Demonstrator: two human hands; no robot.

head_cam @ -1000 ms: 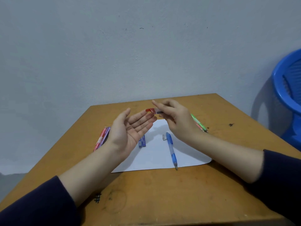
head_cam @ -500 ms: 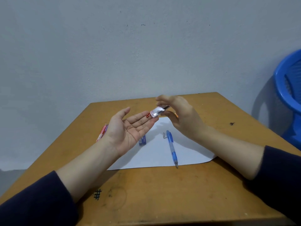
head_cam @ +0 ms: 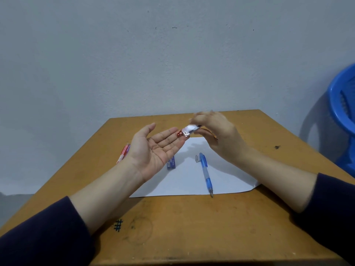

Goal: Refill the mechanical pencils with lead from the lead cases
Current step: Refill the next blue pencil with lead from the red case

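Head view: left hand [head_cam: 153, 150] palm up, fingers straight, slightly apart. Right hand [head_cam: 221, 139] is blurred, its fingers pinching a clear red-capped lead case [head_cam: 189, 130] tilted over the left fingertips. Blue mechanical pencil [head_cam: 206, 172] and blue lead case [head_cam: 172, 163] lie on white paper [head_cam: 230, 181] on the tabletop [head_cam: 192, 227].

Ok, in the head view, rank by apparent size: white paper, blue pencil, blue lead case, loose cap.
1. white paper
2. blue pencil
3. blue lead case, partly hidden by the left hand
4. loose cap, smallest
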